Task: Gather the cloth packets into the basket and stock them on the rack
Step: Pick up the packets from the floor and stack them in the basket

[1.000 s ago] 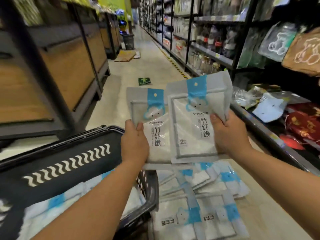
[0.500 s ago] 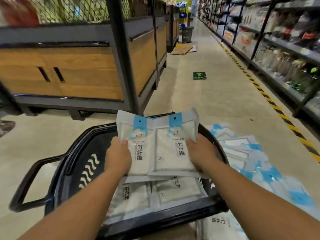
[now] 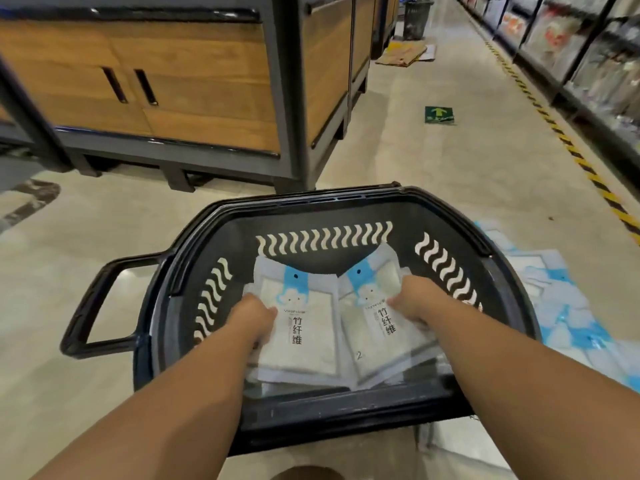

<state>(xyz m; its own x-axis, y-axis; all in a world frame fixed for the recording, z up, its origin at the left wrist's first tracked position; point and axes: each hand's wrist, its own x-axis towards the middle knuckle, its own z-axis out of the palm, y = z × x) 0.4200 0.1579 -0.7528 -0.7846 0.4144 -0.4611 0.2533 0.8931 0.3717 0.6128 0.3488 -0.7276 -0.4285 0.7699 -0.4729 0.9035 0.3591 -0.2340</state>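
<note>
A black plastic basket (image 3: 346, 415) with white wavy slots stands on the floor in front of me. Both my hands are inside it. My left hand (image 3: 251, 318) grips the left edge of one cloth packet (image 3: 301, 327), white with a blue tab and black characters. My right hand (image 3: 414, 301) grips the right edge of a second, matching packet (image 3: 375, 327). The two packets lie side by side on other packets in the basket. More packets (image 3: 561, 306) lie spread on the floor to the right of the basket.
A wood-panelled display unit with a dark metal frame (image 3: 194, 98) stands behind the basket on the left. Stocked shelves (image 3: 588, 57) line the right side of the aisle behind a yellow-black floor stripe. Flattened cardboard (image 3: 403, 53) and a bin lie far down the aisle.
I turned from the shelves toward the basket. Both hands carried the two packets down from chest height into the basket, where they now lie on the packets inside.
</note>
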